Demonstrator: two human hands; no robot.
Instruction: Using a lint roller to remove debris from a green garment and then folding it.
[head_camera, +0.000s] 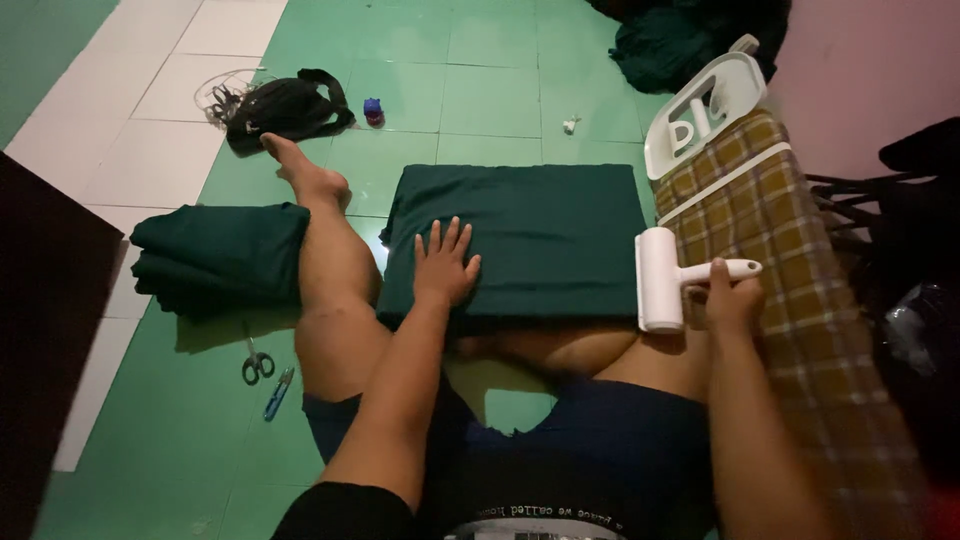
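1. We are pressing our left hand (444, 265) flat, fingers spread, on the folded green cloth (520, 240) at the centre of the frame, gripping nothing.
2. The cloth's long side is running left to right, reaching toward the roller.
3. We are gripping the white lint roller (660, 279) by its handle in our closed right hand (733, 297), its drum touching the cloth's right edge.

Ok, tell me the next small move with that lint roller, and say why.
Probably bring the lint roller left onto the folded green cloth and roll across it. The right hand holds the roller at the cloth's right edge, and the left hand lies flat on the cloth, pinning it.
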